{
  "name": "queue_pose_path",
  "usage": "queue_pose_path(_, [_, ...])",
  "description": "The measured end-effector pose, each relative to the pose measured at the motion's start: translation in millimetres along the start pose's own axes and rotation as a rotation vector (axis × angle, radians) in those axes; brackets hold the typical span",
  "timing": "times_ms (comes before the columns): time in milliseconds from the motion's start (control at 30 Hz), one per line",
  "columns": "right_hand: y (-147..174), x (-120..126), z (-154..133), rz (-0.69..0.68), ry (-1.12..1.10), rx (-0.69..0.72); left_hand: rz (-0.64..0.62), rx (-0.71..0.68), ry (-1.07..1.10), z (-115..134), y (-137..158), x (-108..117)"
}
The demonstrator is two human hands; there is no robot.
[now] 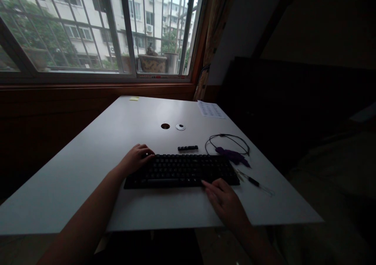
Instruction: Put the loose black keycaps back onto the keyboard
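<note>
A black keyboard (176, 171) lies flat near the front of the white table. At its back left corner, my left hand (136, 157) grips the edge, with the fingers bent and their tips against the frame. Close to the front edge, right of the middle, is my right hand (221, 198). Its fingers are drawn together and their tips touch the lower keys; anything tiny between them is too dark to make out. Just behind the keyboard sits a short row of black keycaps (188, 148).
To the right lie a coiled black cable (232, 136), a purple cloth (233, 156) and a slim tool with a black handle and wire loops (254, 181). Farther back are a cable hole (165, 126), its white cover (180, 127), printed paper (211, 109) and yellow notes (134, 98).
</note>
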State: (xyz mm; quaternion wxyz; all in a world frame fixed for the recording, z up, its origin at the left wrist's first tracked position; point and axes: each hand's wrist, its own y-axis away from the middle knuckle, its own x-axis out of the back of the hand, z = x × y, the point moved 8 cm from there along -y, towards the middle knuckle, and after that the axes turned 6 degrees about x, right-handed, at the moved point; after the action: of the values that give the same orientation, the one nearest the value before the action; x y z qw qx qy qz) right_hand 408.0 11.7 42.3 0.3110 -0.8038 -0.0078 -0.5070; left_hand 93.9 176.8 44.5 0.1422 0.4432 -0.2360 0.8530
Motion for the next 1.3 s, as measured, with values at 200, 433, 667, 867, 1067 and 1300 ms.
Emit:
queue_pose_path(200, [-2, -1, 1, -0.018, 0.055, 0.119, -0.002, -0.002, 0.018, -1, 0, 0])
queue_pose_path(433, [-2, 10, -3, 0.056, 0.167, 0.141, 0.004, 0.002, 0.023, -2, 0, 1])
queue_pose_path(667, [-2, 12, -6, 0.081, 0.104, 0.164, 0.002, 0.000, 0.022, -2, 0, 1])
queue_pose_path(867, [-4, 8, -3, 0.028, 0.105, 0.145, -0.001, 0.003, 0.015, -3, 0, 0])
queue_pose_path(1067, [-3, 11, 0, 0.058, 0.128, 0.101, -0.004, 0.007, 0.021, -1, 0, 1])
queue_pose_path(1300, [-1, 13, -1, 0.078, 0.099, 0.138, -0.004, 0.003, 0.023, -2, 0, 0])
